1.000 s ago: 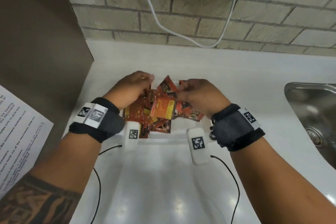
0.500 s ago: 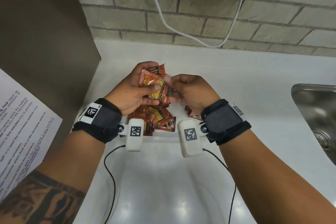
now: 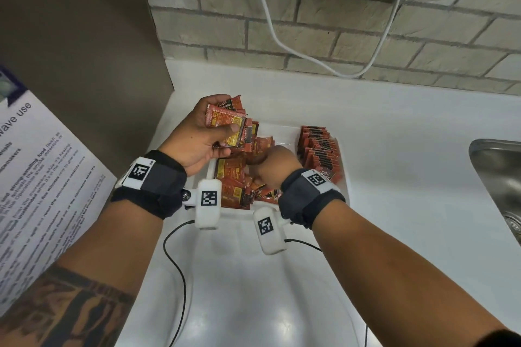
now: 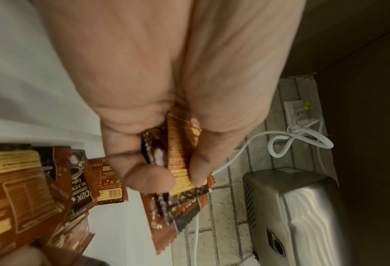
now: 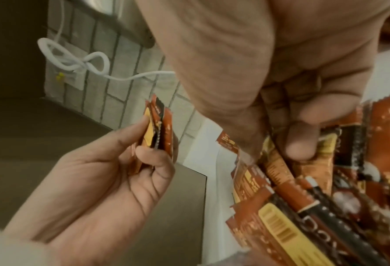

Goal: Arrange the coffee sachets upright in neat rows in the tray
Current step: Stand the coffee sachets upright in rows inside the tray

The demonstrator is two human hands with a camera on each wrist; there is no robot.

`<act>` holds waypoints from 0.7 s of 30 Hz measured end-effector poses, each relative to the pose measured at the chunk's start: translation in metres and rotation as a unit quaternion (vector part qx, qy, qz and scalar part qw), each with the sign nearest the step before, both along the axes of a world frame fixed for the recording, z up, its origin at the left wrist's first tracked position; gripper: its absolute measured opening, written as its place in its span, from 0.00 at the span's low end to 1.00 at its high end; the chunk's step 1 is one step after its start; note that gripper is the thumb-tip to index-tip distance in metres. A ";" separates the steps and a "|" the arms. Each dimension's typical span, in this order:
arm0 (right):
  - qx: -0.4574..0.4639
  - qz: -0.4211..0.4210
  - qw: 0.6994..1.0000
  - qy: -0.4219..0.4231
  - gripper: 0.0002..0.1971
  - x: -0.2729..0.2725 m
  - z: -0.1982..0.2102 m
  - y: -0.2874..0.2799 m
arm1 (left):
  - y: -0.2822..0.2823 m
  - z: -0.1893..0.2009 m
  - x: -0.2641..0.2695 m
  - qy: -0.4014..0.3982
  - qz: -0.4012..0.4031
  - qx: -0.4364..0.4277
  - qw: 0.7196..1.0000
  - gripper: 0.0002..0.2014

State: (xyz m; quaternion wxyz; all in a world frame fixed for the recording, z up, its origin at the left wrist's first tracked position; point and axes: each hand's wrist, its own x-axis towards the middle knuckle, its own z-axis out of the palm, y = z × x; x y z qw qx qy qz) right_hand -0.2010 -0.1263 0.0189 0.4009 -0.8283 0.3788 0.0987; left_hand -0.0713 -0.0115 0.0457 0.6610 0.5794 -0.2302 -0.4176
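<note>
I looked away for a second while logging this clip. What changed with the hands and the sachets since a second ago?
The left hand lifted out of the tray and now holds a small stack of sachets in its grip, above the tray's left edge. The right hand, which met it at the stack half a second ago, dropped back into the loose pile. The upright row now shows at the right.
</note>
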 end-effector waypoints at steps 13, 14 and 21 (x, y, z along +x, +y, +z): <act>-0.026 -0.009 0.998 -0.056 0.12 -0.002 0.013 -0.002 | -0.002 0.001 0.002 0.010 0.024 0.006 1.000 0.26; -0.021 -0.032 0.997 -0.074 0.12 -0.005 0.015 -0.006 | -0.002 0.001 0.003 0.017 0.031 0.006 0.999 0.26; 0.048 -0.127 0.981 -0.138 0.08 -0.035 0.042 -0.034 | 0.000 0.000 0.016 0.051 0.098 0.012 0.994 0.24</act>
